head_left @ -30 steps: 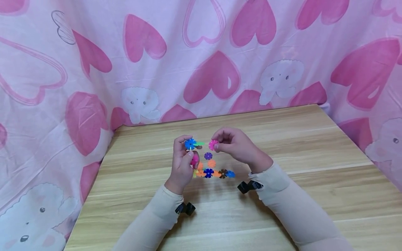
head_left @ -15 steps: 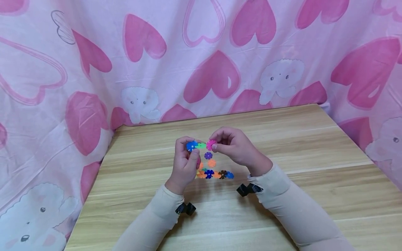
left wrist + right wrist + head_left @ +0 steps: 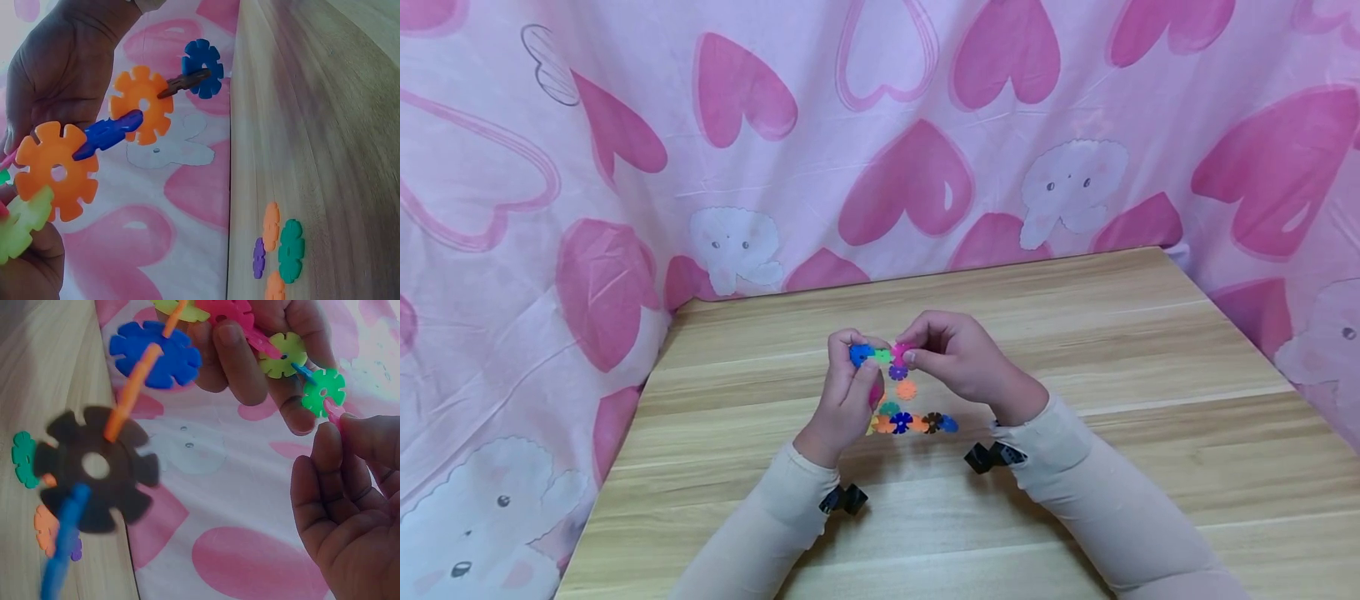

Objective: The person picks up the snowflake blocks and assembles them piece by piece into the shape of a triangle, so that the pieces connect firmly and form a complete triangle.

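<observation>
Now the right hand (image 3: 966,362) pinches a pink snowflake disc (image 3: 900,353), newly touching, at its nine o'clock, the disc chain (image 3: 901,423) the left hand (image 3: 842,396) grips.

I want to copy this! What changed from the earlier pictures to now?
The right hand moved the pink piece left until it met the bright green piece, closing the gap. The left hand came slightly right. Neither hand let go or took anything new. The purple piece and loose orange piece stayed on the table.
</observation>
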A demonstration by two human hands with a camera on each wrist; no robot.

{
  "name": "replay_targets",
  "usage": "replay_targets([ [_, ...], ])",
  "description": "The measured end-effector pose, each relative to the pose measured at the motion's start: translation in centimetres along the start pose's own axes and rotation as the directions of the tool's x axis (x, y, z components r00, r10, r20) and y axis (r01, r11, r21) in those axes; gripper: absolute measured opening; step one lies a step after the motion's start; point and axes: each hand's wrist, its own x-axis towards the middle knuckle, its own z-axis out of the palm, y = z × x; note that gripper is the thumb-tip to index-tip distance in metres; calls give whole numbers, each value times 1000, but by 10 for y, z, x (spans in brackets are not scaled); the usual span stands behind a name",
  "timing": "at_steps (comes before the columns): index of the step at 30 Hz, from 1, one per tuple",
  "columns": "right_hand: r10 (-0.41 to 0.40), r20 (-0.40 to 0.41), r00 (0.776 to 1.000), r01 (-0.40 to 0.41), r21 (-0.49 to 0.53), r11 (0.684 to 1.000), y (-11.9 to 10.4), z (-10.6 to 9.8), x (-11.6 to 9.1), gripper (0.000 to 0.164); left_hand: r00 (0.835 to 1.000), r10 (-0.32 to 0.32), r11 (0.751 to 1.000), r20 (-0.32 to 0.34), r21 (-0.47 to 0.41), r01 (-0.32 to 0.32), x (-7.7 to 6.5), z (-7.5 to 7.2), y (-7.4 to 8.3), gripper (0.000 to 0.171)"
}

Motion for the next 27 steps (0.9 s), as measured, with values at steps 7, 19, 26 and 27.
replay_targets([
  [7, -17, -11, 1000, 17, -2, 1000, 2, 3, -2, 10, 1000, 17, 999, 10, 42, -17, 0, 3, -1, 16],
  [19, 5, -11, 1000, -6, -56, 998, 7, -4, 2, 22, 994, -101, 991, -52, 77, 105, 1, 3, 3, 22],
  [26, 139, -52, 989, -144, -96, 985, 26, -19, 8, 28, 983, -152, 987, -99, 38, 156, 1, 2, 3, 20],
  [27, 163, -51, 985, -168, -96, 981, 30, -21, 8, 28, 983, -153, 987, -103, 36, 157, 1, 2, 3, 20],
])
